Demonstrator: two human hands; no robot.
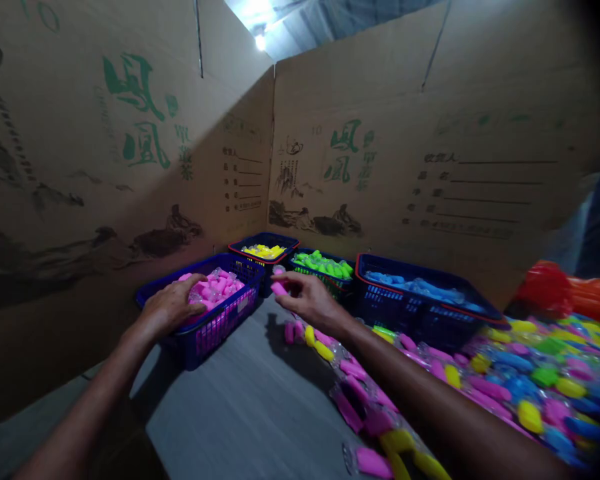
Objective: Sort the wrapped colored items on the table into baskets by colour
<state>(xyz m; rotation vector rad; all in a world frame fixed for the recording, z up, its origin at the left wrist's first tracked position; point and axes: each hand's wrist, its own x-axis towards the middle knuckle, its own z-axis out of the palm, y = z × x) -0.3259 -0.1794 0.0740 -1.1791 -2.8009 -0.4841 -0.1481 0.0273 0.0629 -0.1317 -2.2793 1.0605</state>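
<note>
Packet (279, 289), pink, between right fingers (292, 275)

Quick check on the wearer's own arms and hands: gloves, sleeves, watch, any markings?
Left hand and right hand: both ungloved. Left forearm and right forearm: slim, bare as far as shown, with no sleeve, watch, cable or marking visible. Too dim to rule out rings.

Heap (535, 383) cut off at four o'clock, partly behind right forearm (410, 373), fine print (473, 231) blurred at three, left hand's (173, 305) grip unclear at eight
</note>
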